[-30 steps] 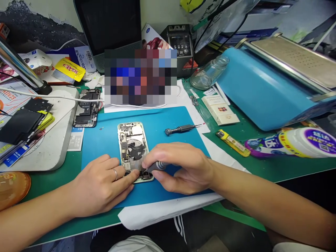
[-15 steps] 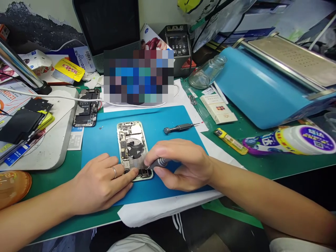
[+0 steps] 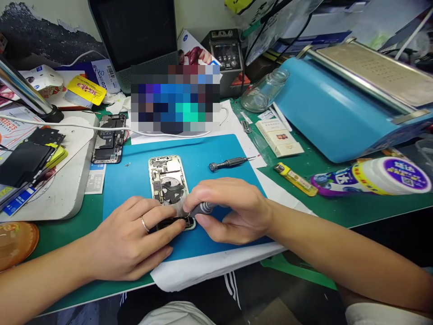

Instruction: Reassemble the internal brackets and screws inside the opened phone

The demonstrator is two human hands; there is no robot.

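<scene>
An opened phone (image 3: 168, 169) lies on the blue mat (image 3: 126, 180), its circuit boards and inner casing exposed. My left hand (image 3: 133, 237), with a ring on one finger, rests over the phone's lower end. Its fingers are stretched out, and the fingertips touch the lower parts. My right hand (image 3: 233, 212) pinches a screwdriver (image 3: 202, 208) by its grey ridged handle. The tool leans toward the phone's lower right edge; its tip is hidden by my fingers. Farther back on the mat lies a second, dark screwdriver (image 3: 230, 163).
Another opened phone part (image 3: 107, 140) lies left of the mat, near tiny screws (image 3: 127, 164). A white cable (image 3: 152, 134) crosses behind. On the right are a yellow lighter (image 3: 296, 179), a cigarette pack (image 3: 280, 139), a plastic bottle (image 3: 355, 178), a glass jar (image 3: 262, 92) and a blue machine (image 3: 321, 108).
My left fingers have slid a little to the right along the phone's lower end. My right hand keeps its grip on the screwdriver, and the whole view has shifted slightly.
</scene>
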